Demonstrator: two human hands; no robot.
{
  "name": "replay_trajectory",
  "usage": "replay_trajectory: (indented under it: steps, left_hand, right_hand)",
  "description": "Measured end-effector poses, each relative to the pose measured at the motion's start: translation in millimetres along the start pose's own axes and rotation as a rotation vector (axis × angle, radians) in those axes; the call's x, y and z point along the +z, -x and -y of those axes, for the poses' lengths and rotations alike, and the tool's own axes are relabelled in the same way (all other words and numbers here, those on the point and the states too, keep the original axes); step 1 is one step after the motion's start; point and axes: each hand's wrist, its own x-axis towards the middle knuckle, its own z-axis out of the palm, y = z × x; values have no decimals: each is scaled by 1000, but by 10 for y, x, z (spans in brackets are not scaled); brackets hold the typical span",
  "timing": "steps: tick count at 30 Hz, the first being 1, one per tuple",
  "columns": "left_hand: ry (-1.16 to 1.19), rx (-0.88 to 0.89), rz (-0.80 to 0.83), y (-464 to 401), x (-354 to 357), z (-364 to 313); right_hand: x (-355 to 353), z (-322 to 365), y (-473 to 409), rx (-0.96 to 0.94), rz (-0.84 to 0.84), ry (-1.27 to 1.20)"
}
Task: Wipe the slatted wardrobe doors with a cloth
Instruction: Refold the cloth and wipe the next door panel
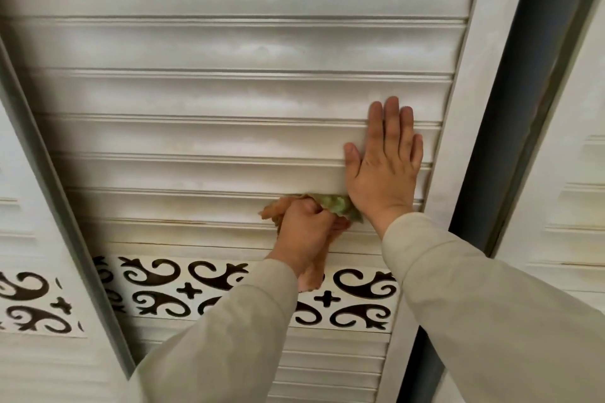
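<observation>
The left hand [306, 226] is curled tight round a crumpled orange-and-green cloth [337, 204], pressing it against a glossy white slat of the wardrobe door [229, 91]. Just beside it, the right hand [384, 160] lies flat with straight fingers on the ridged slats above, holding nothing. Below both hands runs a panel of dark scroll cut-outs [183, 288]

Taking the scrollwork panel [229, 291] as landmark: the slats [229, 91] lie above it and more below. The left hand [306, 232] sits just above the panel, holding the cloth [334, 204] against a slat — the right hand [384, 157] flat on slats higher up, to the right.
</observation>
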Motion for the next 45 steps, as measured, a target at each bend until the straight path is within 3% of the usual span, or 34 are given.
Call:
replay_trajectory:
  steps: [3,9,11,15,19,22,24,26,28,32,34,37,39,45]
  left_hand:
    - [26,4,-174,-57,-229,-20]
    - [287,57,-728,13,-1156,-323]
    - [415,62,-819,6,-1465,-374]
    - [622,-53,-739,-41,-1614,-278]
    - [403,-86,-466,39,-1202,-168]
    - [223,-118,-181,108,-742,-87]
    - [119,-158,-85,102,-558,-63]
    - [158,-182,-26,85,-506,-75]
    - [86,-116,-97,-11,-731,-82]
    - [-5,-16,-596,-262,-1674,-128]
    - [122,10,-719,-242,-2013,-186]
    - [406,-24,-715,-245,-2136,-109]
    - [376,-7,-678,-245,-1973,-42]
    - [150,-102,-347,-145,-1080,74]
  right_hand:
    - [14,-100,-17,-7,-36,2]
    - [-29,-260,-7,8,-90,12]
    - [-74,-346,-6,21,-99,22]
    - [-169,-454,-6,95,-75,35]
    - [-253,-140,-88,332,-175,-61]
    - [-223,386,-80,39,-158,-80]
    - [-116,755,-61,-191,-68,-86]
    - [5,895,-60,-203,13,-52]
    - [111,811,-89,-130,8,-2]
    - [185,600,-118,-120,-54,44]
    - [190,627,-112,-115,-78,58]
    - [203,653,-101,-110,-73,76]
    - [217,656,-102,-115,-70,79]
    - [216,677,-105,-111,-77,84]
